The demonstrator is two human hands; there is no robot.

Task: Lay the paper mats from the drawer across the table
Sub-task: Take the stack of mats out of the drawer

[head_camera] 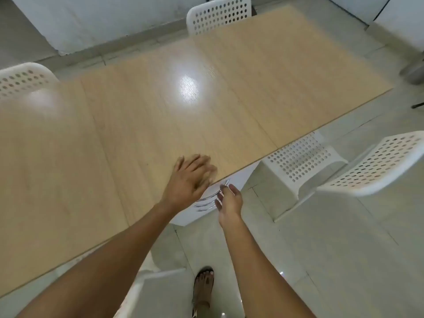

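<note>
A long light-wood table [142,125] fills the middle of the head view, its top bare. Under its near edge stands a white drawer unit [197,213] with curved chrome handles [207,199], its drawers shut. My left hand [189,180] hovers flat over the table's near edge, fingers spread, holding nothing. My right hand [229,200] hangs just in front of the drawer handles, fingers loosely curled and apart, not touching them as far as I can tell. No paper mats are in sight.
White perforated chairs stand around the table: one at the far side [218,14], one at the left [23,79], one tucked at the right [302,161] and another beside it [376,166]. My sandalled foot [204,283] is on the pale tiled floor.
</note>
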